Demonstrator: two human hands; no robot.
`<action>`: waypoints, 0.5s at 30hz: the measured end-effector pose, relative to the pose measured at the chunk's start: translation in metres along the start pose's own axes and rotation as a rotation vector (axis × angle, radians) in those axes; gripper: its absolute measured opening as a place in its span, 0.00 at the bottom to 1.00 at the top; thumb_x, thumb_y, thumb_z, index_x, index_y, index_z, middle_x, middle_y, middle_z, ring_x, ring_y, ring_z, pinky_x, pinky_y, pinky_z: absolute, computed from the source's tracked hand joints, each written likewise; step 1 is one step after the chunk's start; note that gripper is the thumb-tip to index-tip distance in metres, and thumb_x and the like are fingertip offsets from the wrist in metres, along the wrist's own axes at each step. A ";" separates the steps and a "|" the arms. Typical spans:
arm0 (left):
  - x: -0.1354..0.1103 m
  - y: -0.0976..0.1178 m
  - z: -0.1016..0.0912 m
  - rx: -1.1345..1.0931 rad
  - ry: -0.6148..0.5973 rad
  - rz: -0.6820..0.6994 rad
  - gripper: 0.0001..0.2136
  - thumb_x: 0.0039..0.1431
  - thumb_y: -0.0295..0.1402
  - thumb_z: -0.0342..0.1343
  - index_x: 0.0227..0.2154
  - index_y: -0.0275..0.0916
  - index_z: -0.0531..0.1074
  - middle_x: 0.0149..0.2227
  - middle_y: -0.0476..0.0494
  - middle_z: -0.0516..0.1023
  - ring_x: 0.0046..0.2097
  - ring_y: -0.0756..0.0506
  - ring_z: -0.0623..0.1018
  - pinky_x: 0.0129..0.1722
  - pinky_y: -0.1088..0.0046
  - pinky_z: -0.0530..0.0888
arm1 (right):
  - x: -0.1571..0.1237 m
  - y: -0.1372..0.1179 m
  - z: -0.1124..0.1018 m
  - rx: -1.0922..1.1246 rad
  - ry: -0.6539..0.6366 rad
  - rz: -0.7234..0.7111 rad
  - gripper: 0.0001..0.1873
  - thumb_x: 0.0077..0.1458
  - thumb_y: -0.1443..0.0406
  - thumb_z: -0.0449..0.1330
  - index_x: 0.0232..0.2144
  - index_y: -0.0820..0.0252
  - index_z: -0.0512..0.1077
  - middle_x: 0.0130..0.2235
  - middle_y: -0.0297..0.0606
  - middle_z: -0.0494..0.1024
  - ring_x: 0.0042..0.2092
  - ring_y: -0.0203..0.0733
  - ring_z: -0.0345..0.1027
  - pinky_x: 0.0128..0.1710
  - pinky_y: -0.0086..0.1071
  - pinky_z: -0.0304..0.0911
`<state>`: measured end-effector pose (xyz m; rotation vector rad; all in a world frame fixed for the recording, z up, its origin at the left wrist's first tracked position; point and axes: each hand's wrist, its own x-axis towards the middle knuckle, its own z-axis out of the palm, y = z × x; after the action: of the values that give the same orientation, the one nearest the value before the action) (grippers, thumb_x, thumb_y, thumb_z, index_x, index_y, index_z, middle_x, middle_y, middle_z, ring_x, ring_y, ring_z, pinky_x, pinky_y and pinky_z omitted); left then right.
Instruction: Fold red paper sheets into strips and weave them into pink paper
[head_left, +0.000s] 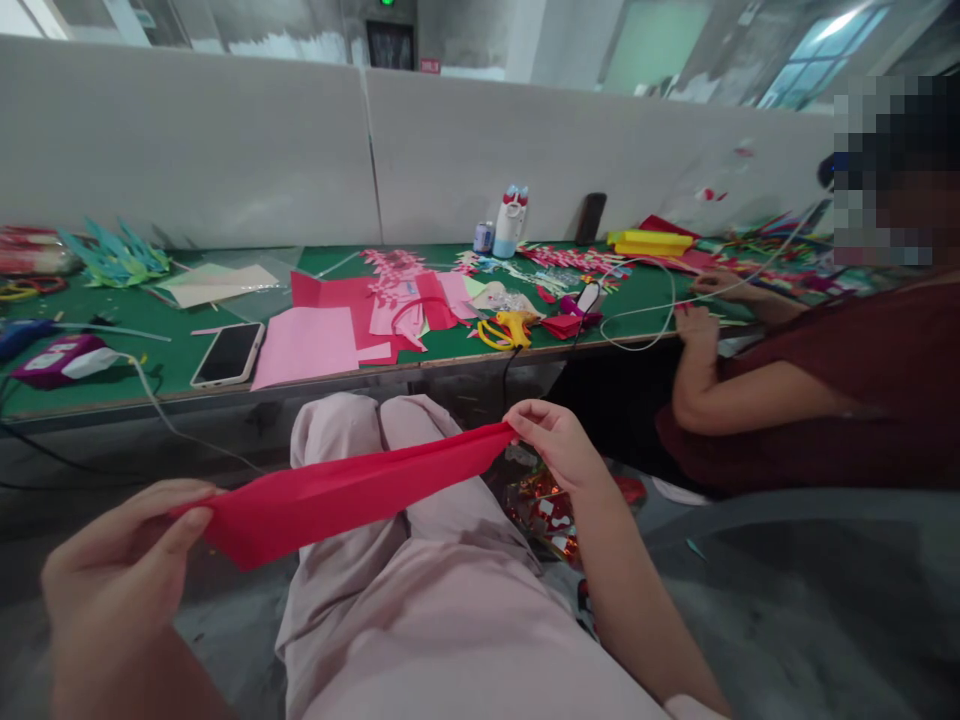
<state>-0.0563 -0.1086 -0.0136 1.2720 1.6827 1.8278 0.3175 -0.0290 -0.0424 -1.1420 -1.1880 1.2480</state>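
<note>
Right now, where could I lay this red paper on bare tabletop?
The green table shows bare between the purple glue gun and phone at left, though a pale cord crosses there. A narrower gap separates the paper pile from the yellow tool. Farther right, paper scraps crowd the table's back.

The head view looks forward and down, close over the lap (pixel 435 570), facing the table (pixel 172 352).

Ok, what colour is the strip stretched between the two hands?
The strip is a plain, bright pinkish red, seen best in the head view.
</note>
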 end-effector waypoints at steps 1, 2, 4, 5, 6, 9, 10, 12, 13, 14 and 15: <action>0.002 -0.001 -0.002 0.029 -0.030 -0.054 0.08 0.36 0.30 0.70 0.23 0.42 0.80 0.27 0.51 0.81 0.28 0.49 0.77 0.22 0.79 0.74 | 0.000 0.000 0.002 -0.019 0.023 -0.014 0.18 0.43 0.53 0.68 0.28 0.62 0.74 0.28 0.35 0.74 0.29 0.33 0.64 0.32 0.29 0.64; 0.003 -0.002 -0.004 0.066 -0.084 -0.118 0.09 0.36 0.31 0.71 0.25 0.42 0.80 0.28 0.50 0.81 0.28 0.48 0.77 0.22 0.79 0.75 | 0.001 0.000 0.003 -0.036 0.049 -0.027 0.19 0.43 0.52 0.68 0.28 0.62 0.74 0.28 0.36 0.74 0.29 0.35 0.65 0.33 0.30 0.64; 0.006 -0.004 -0.006 0.128 -0.244 -0.233 0.12 0.37 0.34 0.71 0.29 0.42 0.81 0.31 0.48 0.82 0.29 0.46 0.78 0.23 0.77 0.76 | 0.002 -0.001 0.006 -0.056 0.090 -0.053 0.19 0.43 0.51 0.67 0.28 0.62 0.74 0.29 0.37 0.76 0.31 0.36 0.67 0.34 0.31 0.65; 0.007 -0.005 -0.007 0.142 -0.329 -0.267 0.13 0.37 0.35 0.71 0.30 0.42 0.81 0.32 0.46 0.83 0.30 0.45 0.79 0.24 0.75 0.77 | 0.002 -0.002 0.007 -0.062 0.104 -0.065 0.19 0.43 0.51 0.67 0.28 0.62 0.74 0.30 0.38 0.76 0.31 0.37 0.67 0.34 0.31 0.65; 0.009 -0.006 -0.007 0.153 -0.419 -0.292 0.15 0.38 0.36 0.71 0.33 0.42 0.81 0.34 0.44 0.83 0.32 0.44 0.79 0.27 0.74 0.78 | 0.002 -0.003 0.008 -0.068 0.115 -0.078 0.19 0.43 0.51 0.67 0.27 0.62 0.74 0.30 0.38 0.76 0.32 0.37 0.68 0.35 0.31 0.65; 0.012 -0.009 -0.001 0.215 -0.582 -0.294 0.17 0.41 0.39 0.69 0.37 0.41 0.80 0.38 0.41 0.83 0.35 0.41 0.80 0.31 0.71 0.78 | 0.002 -0.007 0.008 -0.107 0.127 -0.135 0.17 0.45 0.52 0.66 0.27 0.61 0.74 0.30 0.37 0.77 0.33 0.38 0.69 0.35 0.32 0.65; 0.012 -0.010 0.002 0.242 -0.612 -0.277 0.17 0.41 0.40 0.69 0.36 0.40 0.80 0.37 0.41 0.83 0.36 0.41 0.80 0.31 0.72 0.78 | 0.002 -0.009 0.008 -0.129 0.122 -0.160 0.16 0.46 0.53 0.66 0.27 0.61 0.74 0.29 0.37 0.77 0.33 0.38 0.69 0.35 0.32 0.65; 0.012 -0.010 0.008 0.282 -0.647 -0.227 0.15 0.40 0.41 0.69 0.32 0.40 0.81 0.33 0.42 0.83 0.34 0.42 0.80 0.29 0.75 0.77 | 0.003 -0.013 0.009 -0.174 0.099 -0.211 0.15 0.48 0.54 0.65 0.27 0.61 0.74 0.30 0.37 0.77 0.33 0.38 0.69 0.36 0.32 0.65; 0.012 -0.011 0.011 0.289 -0.636 -0.191 0.14 0.39 0.42 0.69 0.29 0.40 0.81 0.30 0.43 0.82 0.32 0.43 0.79 0.27 0.76 0.76 | 0.003 -0.015 0.010 -0.192 0.093 -0.238 0.14 0.49 0.55 0.64 0.28 0.61 0.73 0.31 0.37 0.77 0.34 0.38 0.69 0.37 0.32 0.65; 0.011 -0.011 0.013 0.290 -0.606 -0.151 0.13 0.39 0.42 0.69 0.26 0.40 0.80 0.28 0.45 0.81 0.30 0.44 0.78 0.25 0.78 0.74 | 0.004 -0.017 0.011 -0.208 0.103 -0.269 0.13 0.50 0.56 0.64 0.29 0.61 0.73 0.32 0.38 0.77 0.34 0.38 0.69 0.38 0.32 0.65; 0.010 -0.011 0.015 0.288 -0.569 -0.110 0.11 0.39 0.42 0.69 0.24 0.41 0.79 0.26 0.46 0.80 0.28 0.45 0.77 0.23 0.78 0.73 | 0.006 -0.018 0.011 -0.226 0.134 -0.301 0.13 0.50 0.56 0.64 0.31 0.61 0.73 0.34 0.38 0.77 0.35 0.38 0.69 0.38 0.32 0.65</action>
<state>-0.0534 -0.0897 -0.0221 1.5855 1.6698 1.0406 0.3073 -0.0240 -0.0235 -1.1393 -1.3657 0.8135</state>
